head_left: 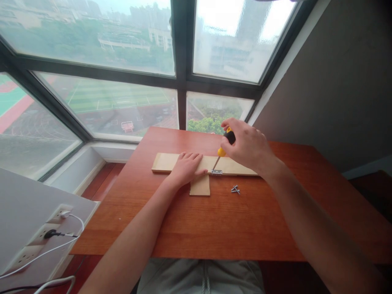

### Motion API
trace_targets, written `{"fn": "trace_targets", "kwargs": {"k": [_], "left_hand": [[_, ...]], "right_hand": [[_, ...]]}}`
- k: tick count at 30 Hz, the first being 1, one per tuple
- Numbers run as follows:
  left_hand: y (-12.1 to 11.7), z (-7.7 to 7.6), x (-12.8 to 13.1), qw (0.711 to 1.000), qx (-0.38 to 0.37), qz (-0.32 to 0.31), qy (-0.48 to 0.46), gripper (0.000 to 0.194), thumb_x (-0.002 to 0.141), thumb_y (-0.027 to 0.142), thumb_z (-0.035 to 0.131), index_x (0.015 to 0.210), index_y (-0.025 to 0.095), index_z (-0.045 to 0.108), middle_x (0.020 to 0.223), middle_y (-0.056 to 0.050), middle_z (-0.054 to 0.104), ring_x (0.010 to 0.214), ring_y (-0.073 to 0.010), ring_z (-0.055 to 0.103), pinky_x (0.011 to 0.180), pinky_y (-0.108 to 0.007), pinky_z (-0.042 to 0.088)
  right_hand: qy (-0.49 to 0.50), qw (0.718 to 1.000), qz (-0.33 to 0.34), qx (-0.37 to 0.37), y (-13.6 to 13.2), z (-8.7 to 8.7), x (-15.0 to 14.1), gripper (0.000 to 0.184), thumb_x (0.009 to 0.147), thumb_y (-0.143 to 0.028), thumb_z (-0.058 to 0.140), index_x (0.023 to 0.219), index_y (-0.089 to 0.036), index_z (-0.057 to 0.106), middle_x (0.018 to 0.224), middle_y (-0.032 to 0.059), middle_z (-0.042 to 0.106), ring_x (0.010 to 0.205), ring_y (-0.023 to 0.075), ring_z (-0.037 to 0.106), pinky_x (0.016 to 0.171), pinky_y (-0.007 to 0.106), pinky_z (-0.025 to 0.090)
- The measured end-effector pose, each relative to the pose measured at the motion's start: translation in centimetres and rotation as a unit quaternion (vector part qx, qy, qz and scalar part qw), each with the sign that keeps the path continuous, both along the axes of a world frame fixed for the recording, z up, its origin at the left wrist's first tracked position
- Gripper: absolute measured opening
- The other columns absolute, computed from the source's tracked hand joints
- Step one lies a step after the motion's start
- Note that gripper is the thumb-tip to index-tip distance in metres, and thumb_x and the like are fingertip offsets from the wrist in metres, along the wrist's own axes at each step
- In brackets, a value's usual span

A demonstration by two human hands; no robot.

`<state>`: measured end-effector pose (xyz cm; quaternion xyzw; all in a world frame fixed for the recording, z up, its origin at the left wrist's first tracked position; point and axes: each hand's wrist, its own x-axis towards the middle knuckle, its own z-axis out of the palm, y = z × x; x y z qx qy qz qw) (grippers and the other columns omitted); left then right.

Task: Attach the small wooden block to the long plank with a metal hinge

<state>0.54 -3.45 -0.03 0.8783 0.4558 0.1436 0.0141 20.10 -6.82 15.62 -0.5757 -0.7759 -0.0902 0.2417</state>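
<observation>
A long pale wooden board (165,161) lies across the table, with a small metal hinge (217,172) at its front edge. My left hand (187,165) rests flat on the board, fingers stretched out, just left of the hinge. My right hand (245,143) is closed around the yellow and black handle of a screwdriver (221,152). The screwdriver slants down, its tip at the hinge; whether a screw sits under the tip is too small to tell. A short thin wooden piece (200,187) sticks out toward me from beneath the board. Several loose screws (235,189) lie in a small pile to the right.
The reddish-brown wooden table (214,228) reaches to the windows (122,98) ahead. At the lower left, wall sockets (45,234) hold plugs with white and black cables. A grey wall (330,81) rises on the right.
</observation>
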Motion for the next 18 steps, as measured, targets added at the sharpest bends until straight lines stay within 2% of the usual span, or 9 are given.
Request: {"fn": "trace_targets", "kwargs": {"k": [3,6,8,10,14,16,18], "left_hand": [[0.06,-0.05,0.19,1.0,-0.002,0.008,0.003,0.055,0.089,0.058,0.053,0.13,0.022,0.052,0.131,-0.012,0.06,0.122,-0.029,0.051,0.105,-0.042,0.03],[0.09,-0.07,0.34,1.0,-0.002,0.014,0.004,0.053,0.089,0.058,0.052,0.128,0.021,0.054,0.131,-0.012,0.061,0.121,-0.0289,0.052,0.104,-0.042,0.031],[0.08,-0.06,0.41,1.0,-0.003,0.017,0.003,0.052,0.09,0.058,0.051,0.127,0.021,0.054,0.131,-0.012,0.06,0.121,-0.0287,0.052,0.104,-0.041,0.031],[0.05,-0.03,0.44,1.0,-0.005,0.018,0.002,0.052,0.09,0.058,0.051,0.126,0.021,0.054,0.13,-0.012,0.06,0.121,-0.0286,0.052,0.105,-0.041,0.03],[0.05,-0.05,0.4,1.0,-0.008,0.016,-0.001,0.051,0.09,0.058,0.051,0.126,0.021,0.054,0.13,-0.011,0.06,0.121,-0.0282,0.051,0.105,-0.042,0.03],[0.09,-0.12,0.34,1.0,-0.007,0.014,-0.003,0.053,0.09,0.059,0.05,0.127,0.021,0.053,0.131,-0.011,0.059,0.122,-0.0282,0.051,0.105,-0.041,0.03],[0.14,-0.22,0.29,1.0,-0.005,0.013,-0.005,0.056,0.09,0.06,0.05,0.13,0.021,0.051,0.132,-0.012,0.059,0.122,-0.0281,0.051,0.105,-0.041,0.029]], "right_hand": [[-0.006,1.0,-0.014,0.001,0.1,0.01,-0.01,0.027,0.087,-0.041,0.051,0.106,-0.025,0.062,0.097,0.0064,0.07,0.076,0.0237,0.061,0.061,0.034,0.038],[0.0,1.0,0.012,-0.004,0.14,0.0,0.07,0.026,0.084,-0.029,0.051,0.107,-0.025,0.061,0.104,0.0071,0.069,0.081,0.0234,0.061,0.062,0.034,0.04],[0.002,0.999,0.04,-0.007,0.07,0.02,0.11,0.036,0.077,-0.02,0.052,0.112,-0.024,0.059,0.116,0.0073,0.065,0.086,0.023,0.061,0.064,0.033,0.041],[0.002,0.999,0.051,-0.008,0.01,0.03,0.07,0.039,0.076,-0.019,0.053,0.114,-0.024,0.057,0.119,0.0069,0.064,0.09,0.0232,0.061,0.065,0.034,0.042],[0.009,1.0,0.02,-0.001,0.21,0.03,-0.07,0.02,0.085,-0.033,0.053,0.102,-0.025,0.06,0.106,0.0059,0.068,0.086,0.0242,0.061,0.067,0.036,0.041],[0.019,0.999,0.03,-0.003,0.35,0.08,-0.07,0.017,0.087,-0.03,0.049,0.099,-0.024,0.06,0.104,0.0064,0.068,0.085,0.0234,0.061,0.068,0.036,0.042],[0.042,0.996,0.073,-0.017,0.34,0.22,-0.04,0.024,0.083,-0.02,0.047,0.104,-0.022,0.058,0.108,0.0073,0.067,0.087,0.0217,0.061,0.071,0.034,0.043]]}}
